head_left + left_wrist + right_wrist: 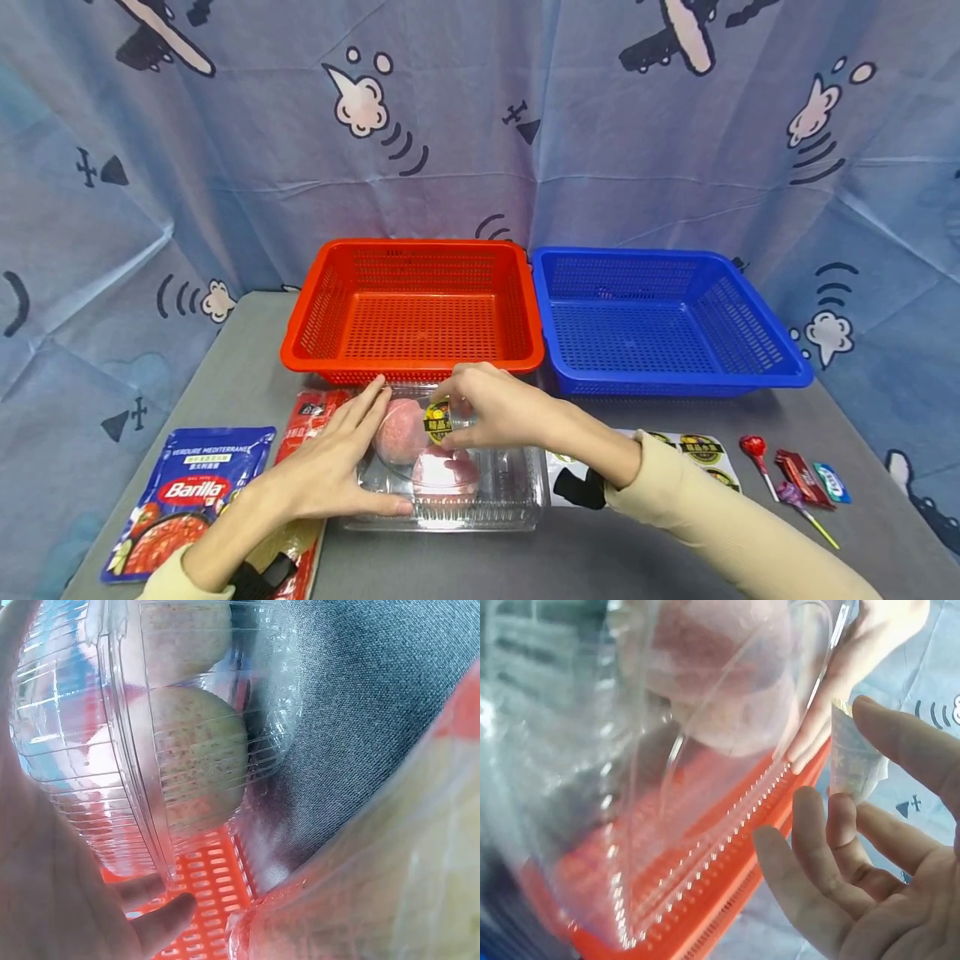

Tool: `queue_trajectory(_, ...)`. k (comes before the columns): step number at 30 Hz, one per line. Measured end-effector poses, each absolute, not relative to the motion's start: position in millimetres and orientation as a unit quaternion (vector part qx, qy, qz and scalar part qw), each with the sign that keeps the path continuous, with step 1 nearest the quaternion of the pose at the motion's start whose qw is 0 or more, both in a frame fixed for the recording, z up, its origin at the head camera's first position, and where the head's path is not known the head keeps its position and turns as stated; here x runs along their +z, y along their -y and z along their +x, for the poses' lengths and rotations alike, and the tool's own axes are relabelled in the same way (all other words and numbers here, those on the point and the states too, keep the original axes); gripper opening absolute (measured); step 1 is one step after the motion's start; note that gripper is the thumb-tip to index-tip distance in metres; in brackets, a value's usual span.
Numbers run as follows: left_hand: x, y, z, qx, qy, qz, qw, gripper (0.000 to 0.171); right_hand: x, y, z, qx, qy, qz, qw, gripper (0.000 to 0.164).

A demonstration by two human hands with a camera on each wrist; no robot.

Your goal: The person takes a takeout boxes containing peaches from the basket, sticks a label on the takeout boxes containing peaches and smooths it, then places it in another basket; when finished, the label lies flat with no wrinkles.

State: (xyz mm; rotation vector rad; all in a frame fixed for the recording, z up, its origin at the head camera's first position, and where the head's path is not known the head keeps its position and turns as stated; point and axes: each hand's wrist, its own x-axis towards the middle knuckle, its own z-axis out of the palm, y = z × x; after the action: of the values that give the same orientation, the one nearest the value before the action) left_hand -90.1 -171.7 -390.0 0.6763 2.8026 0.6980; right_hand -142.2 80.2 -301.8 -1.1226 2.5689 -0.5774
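A cream long sleeve (697, 517) lies closest to my camera. Behind everything I see a blue-grey printed fabric curtain (450, 192), then a grey cloth-topped table (592, 550). A red plastic basket (420, 365) and a blue plastic basket (675, 379) stand side by side, perforated floors showing. In front of the red one, a clear ribbed plastic clamshell box (517, 483) holds two round pinkish fruits (405, 429), lid down over them. Left of it I have a long red plastic packet (303, 425) and a blue Barilla pouch (191, 492). The left hand (337, 467) rests on the box, fingers straight and spread. Right of the box are a white sticker sheet (708, 458), two lollipops (753, 447) and two wrapped sweets (805, 479). Smallest, a round black-and-gold sticker (437, 421) is pinched in the right hand (483, 408) over the lid; I can't quite tell whether it touches.
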Motion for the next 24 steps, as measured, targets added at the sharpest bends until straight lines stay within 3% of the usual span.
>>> queue_trajectory(7, -389.0, 170.9, -90.1, 0.233, -0.942, 0.224, 0.089, 0.134, -309.3, -63.0, -142.5, -0.187, -0.893, -0.371, 0.173, 0.043)
queue_trajectory(20, -389.7, 170.8, -89.5, 0.239, -0.940, 0.226, 0.090, 0.133, -316.4, -49.2, -137.6, -0.177, -0.911, -0.329, 0.174, 0.031)
queue_trajectory(24, -389.6, 170.7, -89.2, 0.240, -0.940, 0.225, 0.090, 0.133, -316.5, -48.0, -136.6, -0.160, -0.916, -0.325, 0.174, 0.038)
